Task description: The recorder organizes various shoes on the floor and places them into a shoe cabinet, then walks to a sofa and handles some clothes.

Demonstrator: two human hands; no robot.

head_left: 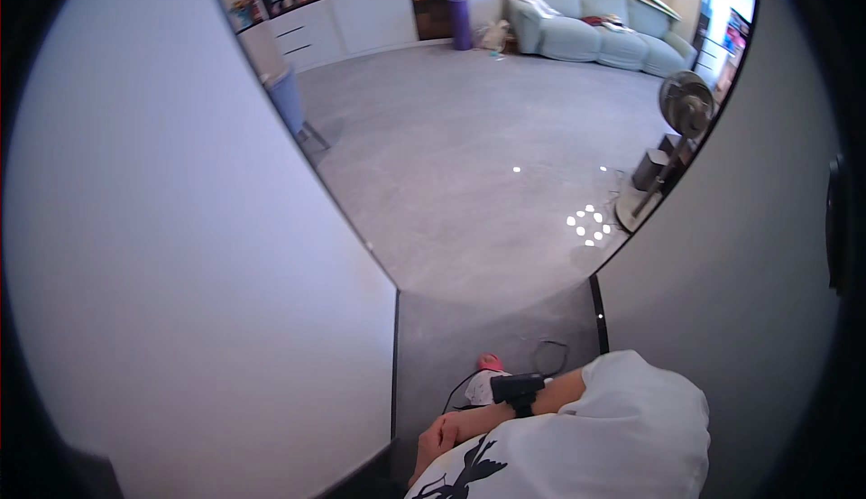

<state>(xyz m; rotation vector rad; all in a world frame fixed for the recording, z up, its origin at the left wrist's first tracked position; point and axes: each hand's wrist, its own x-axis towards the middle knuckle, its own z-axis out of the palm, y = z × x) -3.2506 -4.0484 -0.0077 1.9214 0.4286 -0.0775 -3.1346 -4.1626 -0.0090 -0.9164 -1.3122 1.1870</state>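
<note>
My right arm, in a white sleeve (pixel 631 422), bends across the front of my body. Strapped round its wrist is a black device (pixel 519 389), with a thin dark cable beside it. My right hand (pixel 438 438) rests low against my white shirt, which has a black print (pixel 474 469). Its fingers look curled; whatever they may hold is hidden. My left hand cannot be made out. Past the forearm, one foot in a pink slipper (pixel 489 361) shows on the grey floor (pixel 451 318).
White walls (pixel 225 273) flank the narrow passage. Beyond it are a standing fan (pixel 686 106) with dark boxes (pixel 649 169) at the right, a pale green sofa (pixel 577 34), a purple roll (pixel 461 25), white cabinets (pixel 374 19) and a blue-grey chair (pixel 287 100).
</note>
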